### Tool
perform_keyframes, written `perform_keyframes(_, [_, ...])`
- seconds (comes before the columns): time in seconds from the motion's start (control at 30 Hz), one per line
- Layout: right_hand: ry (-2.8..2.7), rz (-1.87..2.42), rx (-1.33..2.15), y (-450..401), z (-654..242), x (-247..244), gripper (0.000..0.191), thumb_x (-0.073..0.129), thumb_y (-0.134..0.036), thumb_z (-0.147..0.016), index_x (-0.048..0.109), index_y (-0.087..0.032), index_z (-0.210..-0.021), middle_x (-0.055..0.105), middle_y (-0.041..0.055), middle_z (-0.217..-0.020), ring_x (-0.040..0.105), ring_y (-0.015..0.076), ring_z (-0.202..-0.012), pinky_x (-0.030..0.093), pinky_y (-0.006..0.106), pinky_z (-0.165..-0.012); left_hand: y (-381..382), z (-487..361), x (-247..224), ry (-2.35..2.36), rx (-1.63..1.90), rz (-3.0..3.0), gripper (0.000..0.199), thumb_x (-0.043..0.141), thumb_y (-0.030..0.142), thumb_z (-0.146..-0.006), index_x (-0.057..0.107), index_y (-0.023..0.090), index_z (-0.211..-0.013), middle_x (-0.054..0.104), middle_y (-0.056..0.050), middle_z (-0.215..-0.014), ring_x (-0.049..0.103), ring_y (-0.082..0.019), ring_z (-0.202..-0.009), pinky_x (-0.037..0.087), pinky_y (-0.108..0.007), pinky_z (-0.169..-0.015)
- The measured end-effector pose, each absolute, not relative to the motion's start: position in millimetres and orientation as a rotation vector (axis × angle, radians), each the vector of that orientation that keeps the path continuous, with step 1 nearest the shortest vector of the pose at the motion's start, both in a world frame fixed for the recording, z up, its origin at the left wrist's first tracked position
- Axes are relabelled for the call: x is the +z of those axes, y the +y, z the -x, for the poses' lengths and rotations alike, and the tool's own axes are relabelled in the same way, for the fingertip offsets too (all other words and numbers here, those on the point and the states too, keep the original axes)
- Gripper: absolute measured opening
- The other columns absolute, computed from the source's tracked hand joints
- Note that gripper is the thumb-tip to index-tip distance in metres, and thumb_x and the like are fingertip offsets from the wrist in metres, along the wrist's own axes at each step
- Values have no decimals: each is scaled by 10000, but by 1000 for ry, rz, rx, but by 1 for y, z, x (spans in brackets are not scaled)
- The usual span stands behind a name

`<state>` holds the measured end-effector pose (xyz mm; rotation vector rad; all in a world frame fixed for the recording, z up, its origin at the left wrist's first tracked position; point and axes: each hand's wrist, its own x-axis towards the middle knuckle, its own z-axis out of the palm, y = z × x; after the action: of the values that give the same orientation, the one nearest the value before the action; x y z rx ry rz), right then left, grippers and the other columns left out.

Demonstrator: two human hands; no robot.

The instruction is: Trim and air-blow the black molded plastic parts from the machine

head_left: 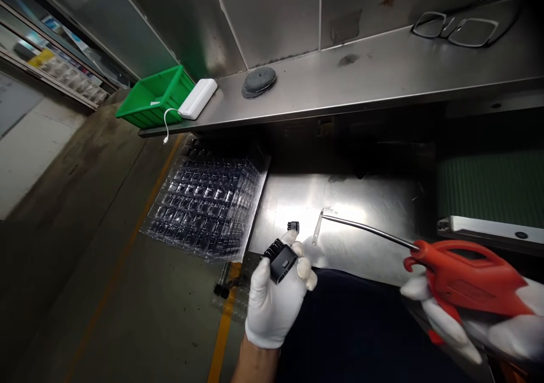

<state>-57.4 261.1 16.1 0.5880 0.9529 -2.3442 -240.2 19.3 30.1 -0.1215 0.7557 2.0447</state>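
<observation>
White-gloved, my left hand [276,301] is closed around a black plastic connector [283,264], its row of prongs pointing up and left. My right hand [454,320], also gloved, grips a red air blow gun [471,281] whose long metal nozzle points left, its tip apart from the connector. Just beyond my left fingertips a small black connector piece [293,226] lies on the steel worktop [361,196]. Beside it rests a thin pale strip-like tool [317,229], close under the nozzle tip.
Clear trays [199,201] with dark parts are stacked at the left. On the steel shelf [323,83] sit a green bin [155,97], a white power bank [198,98] with cable, grey round pads [259,81] and eyeglasses [457,30]. A green conveyor belt [488,173] is at right.
</observation>
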Motion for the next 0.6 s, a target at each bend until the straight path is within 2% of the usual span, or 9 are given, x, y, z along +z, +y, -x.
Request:
perform_keyframes(0.1, [868, -541, -2466, 261, 50, 14, 595, 746, -764, -773, 711, -243, -1058, 722, 116, -707, 725, 323, -616, 619, 401, -612, 21, 233, 32, 733, 2018, 26, 344, 760, 325, -846, 689, 203, -1159, 571, -61, -1067, 528, -113, -766, 477, -235, -667])
perform_keyframes(0.2, [983, -565, -2482, 255, 43, 18, 634, 748, -800, -756, 709, -250, -1069, 698, 95, -660, 705, 318, -577, 640, 451, -666, 22, 228, 34, 734, 1984, -40, 376, 749, 288, -845, 681, 201, -1204, 572, -74, -1083, 516, -104, -758, 446, -214, -630])
perform_keyframes(0.3, [1033, -599, -2512, 249, 36, 20, 676, 757, -820, -743, 709, -225, -1059, 690, 81, -640, 690, 298, -539, 645, 446, -722, 23, 224, 38, 781, 1943, -116, 356, 740, 258, -862, 675, 218, -1210, 584, -76, -1082, 477, -80, -708, 401, -197, -591])
perform_keyframes(0.4, [1004, -622, -2621, 246, 29, 14, 681, 766, -815, -745, 736, -209, -1055, 698, 88, -650, 684, 294, -518, 646, 430, -700, 23, 223, 42, 898, 1896, -195, 325, 738, 278, -887, 664, 243, -1201, 588, -60, -1053, 415, -55, -633, 359, -199, -552])
perform_keyframes(0.5, [842, -571, -2680, 249, 24, 5, 541, 829, -688, -766, 779, -226, -1043, 717, 97, -678, 703, 287, -555, 636, 378, -645, 22, 223, 45, 989, 1868, -207, 343, 764, 337, -880, 655, 263, -1197, 583, -42, -1020, 385, -44, -599, 327, -208, -525])
perform_keyframes(0.6, [627, -561, -2590, 251, 20, -5, 495, 887, -643, -690, 796, -255, -984, 705, 77, -662, 726, 308, -629, 630, 382, -631, 21, 224, 48, 1075, 1815, -205, 383, 775, 395, -878, 655, 255, -1214, 580, -42, -1021, 374, -33, -587, 305, -220, -521])
